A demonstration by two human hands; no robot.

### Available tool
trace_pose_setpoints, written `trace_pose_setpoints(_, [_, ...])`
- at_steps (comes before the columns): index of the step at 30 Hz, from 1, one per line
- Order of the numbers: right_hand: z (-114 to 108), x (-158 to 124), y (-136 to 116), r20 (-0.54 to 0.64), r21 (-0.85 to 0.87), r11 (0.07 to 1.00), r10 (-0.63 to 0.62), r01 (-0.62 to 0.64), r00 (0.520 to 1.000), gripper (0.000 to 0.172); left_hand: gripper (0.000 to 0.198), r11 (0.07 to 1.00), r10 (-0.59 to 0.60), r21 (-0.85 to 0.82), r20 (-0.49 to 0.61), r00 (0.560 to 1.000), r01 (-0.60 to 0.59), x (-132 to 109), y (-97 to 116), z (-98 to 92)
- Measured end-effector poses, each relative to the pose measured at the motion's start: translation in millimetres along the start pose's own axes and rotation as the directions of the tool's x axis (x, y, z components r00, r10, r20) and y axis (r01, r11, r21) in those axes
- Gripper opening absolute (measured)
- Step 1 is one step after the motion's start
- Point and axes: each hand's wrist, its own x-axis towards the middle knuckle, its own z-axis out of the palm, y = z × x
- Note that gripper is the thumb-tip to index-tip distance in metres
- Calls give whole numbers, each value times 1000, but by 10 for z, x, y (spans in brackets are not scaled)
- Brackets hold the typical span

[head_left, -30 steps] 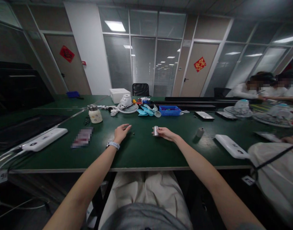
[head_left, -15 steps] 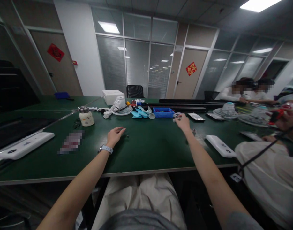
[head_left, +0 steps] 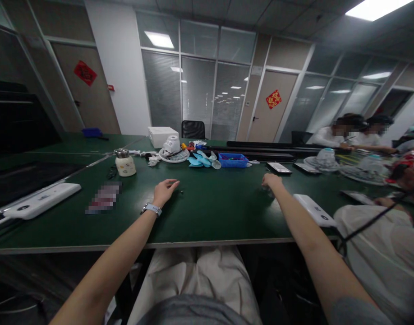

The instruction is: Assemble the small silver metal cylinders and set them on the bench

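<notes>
My left hand (head_left: 165, 191), with a watch on the wrist, rests on the green table (head_left: 207, 212). Its fingers are stretched to the right, loosely curved, and nothing shows in them. Just beyond the fingertips lies a small dark piece (head_left: 181, 192). My right hand (head_left: 272, 181) is over the table at the right, fingers curled down and closed. Something small and shiny (head_left: 269, 191) shows under it, too blurred to name. Ahead are a blue tray (head_left: 233, 165) with small parts, light-blue fan blades (head_left: 200, 159) and a white fan body with its grille (head_left: 175, 156).
A cream thermos (head_left: 125, 165) and a white slab-shaped fan base (head_left: 46, 198) stand at the left. Another white base (head_left: 315, 211) lies beside my right forearm. A phone (head_left: 278, 168) lies beyond my right hand. A co-worker (head_left: 379, 230) sits close at the right.
My right hand has moved away from the blue tray, to the right and nearer to me, over the small shiny thing. My left hand stays put. The view has shifted slightly.
</notes>
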Motion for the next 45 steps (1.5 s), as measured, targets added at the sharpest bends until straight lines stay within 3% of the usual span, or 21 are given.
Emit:
trace_pose_setpoints(3, [-148,-205,-340,-52,-105,992,-72,66,996,37,44,1000,-23,11,-15,1000,24,6,25,-5])
trace_pose_setpoints(5, [-215,-399,-751,-129,23,964,-261,266,957,38,46,999,-39,4,-28,999,39,7,40,-10])
trace_pose_setpoints(7, [-211,-624,-1249,-37,289,838,-474,463,880,36,47,999,-43,-8,-45,998,43,6,43,-12])
trace_pose_setpoints(8, [-179,-738,-1503,45,435,752,-568,496,822,39,47,999,-46,-10,-53,998,45,4,41,-12])
trace_pose_setpoints(10, [-62,-945,-1976,160,621,628,-688,470,708,49,47,999,-54,-5,-61,997,54,-4,39,-16])
trace_pose_setpoints(11, [15,-1032,-2180,194,653,616,-698,440,689,52,47,998,-60,1,-64,996,60,-10,41,-21])
trace_pose_setpoints(12, [95,-1105,-2357,212,669,616,-695,416,687,55,46,998,-62,8,-68,996,63,-18,47,-27])
trace_pose_setpoints(14, [245,-1214,-2630,206,666,648,-637,370,743,52,45,998,-60,20,-76,995,62,-33,66,-43])
trace_pose_setpoints(16, [346,-1285,-2800,168,658,672,-572,340,803,42,45,998,-53,25,-75,996,55,-44,86,-55])
trace_pose_setpoints(18, [374,-1325,-2868,134,657,673,-548,340,825,36,44,998,-50,29,-73,996,52,-45,98,-59])
trace_pose_setpoints(20, [323,-1317,-2814,102,653,660,-562,371,821,33,44,998,-53,33,-78,995,56,-38,93,-53])
trace_pose_setpoints(22, [203,-1231,-2599,14,612,657,-566,440,825,30,45,997,-57,39,-81,995,60,-26,73,-43])
trace_pose_setpoints(25, [-30,-958,-1950,-230,431,758,-432,489,872,28,45,997,-50,47,-73,996,53,-15,41,-29])
trace_pose_setpoints(26, [-94,-849,-1669,-311,365,825,-329,431,892,28,45,998,-44,47,-69,997,48,-16,35,-27])
trace_pose_setpoints(28, [-163,-651,-1081,-414,306,933,-46,187,909,32,45,998,-36,47,-63,997,39,-22,37,-27])
trace_pose_setpoints(30, [-133,-516,-553,-433,273,961,170,-50,885,35,45,998,-36,46,-58,998,39,-31,52,-30])
trace_pose_setpoints(33, [34,-431,-45,-378,217,942,321,-254,868,33,44,998,-39,47,-54,998,42,-41,75,-36])
trace_pose_setpoints(37, [199,-397,128,-288,218,908,411,-358,865,31,44,997,-45,60,-57,997,48,-41,76,-37])
trace_pose_setpoints(45, [183,-374,115,-232,254,872,474,-418,849,31,44,996,-53,62,-44,998,56,-60,102,-48])
